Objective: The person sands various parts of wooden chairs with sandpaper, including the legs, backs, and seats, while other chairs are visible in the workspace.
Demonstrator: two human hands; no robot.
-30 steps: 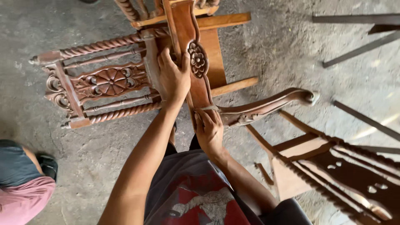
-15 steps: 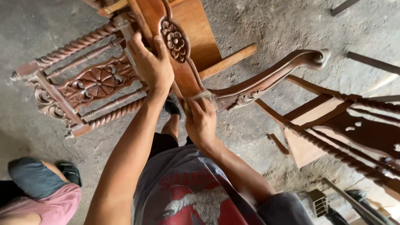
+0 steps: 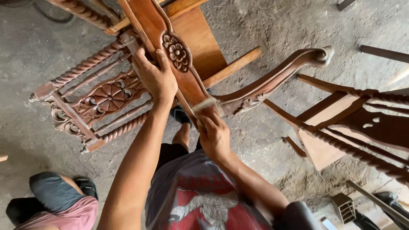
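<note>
Reddish-brown chair rail (image 3: 170, 51), carved flower; grey-red shirt (image 3: 200, 200); grey floor (image 3: 264, 25).

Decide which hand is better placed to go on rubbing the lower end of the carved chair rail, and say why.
Right hand: it presses a small sanding pad on the rail there. The left hand grips higher, beside the carved flower.
</note>
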